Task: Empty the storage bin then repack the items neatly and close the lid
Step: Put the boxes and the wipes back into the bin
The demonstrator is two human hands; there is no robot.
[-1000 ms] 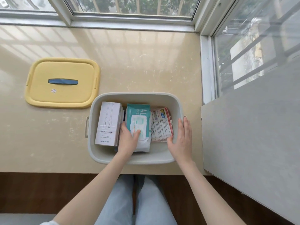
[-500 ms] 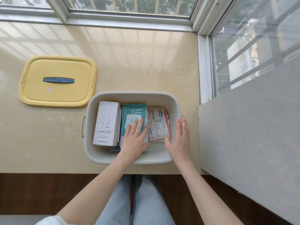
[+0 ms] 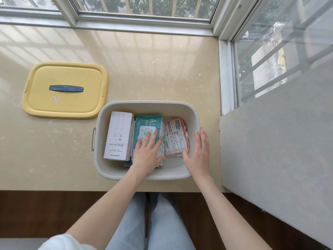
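- Yellow plastic lid (image 3: 64, 90) is lying flat on the beige counter (image 3: 162, 60), up and to the left of the bin. Its blue handle (image 3: 66, 88) is facing up. It looks light and stiff, and that handle is the obvious place to take hold.
- Grey bin (image 3: 147, 107) is sitting open at the near edge of the counter, with three things lying side by side inside.
- White box (image 3: 119, 136) is lying along the bin's left wall. It looks like rigid card, probably light, and easy to lift by its long edges.
- Left hand (image 3: 146, 154) is pressing down on the teal wipes pack (image 3: 148, 123) in the middle, fingers spread flat and pinching nothing. The pack looks soft and a bit slick, so a flat push should suit it better than a squeeze.
- Red-and-white packet (image 3: 175, 138) is resting just right of the wipes. It looks thin and floppy, best nudged by an edge.
- Right hand (image 3: 198, 152) is lying along the bin's right rim, fingers straight and together, thumb dipping inside by the packet. It is steadying rather than clasping.
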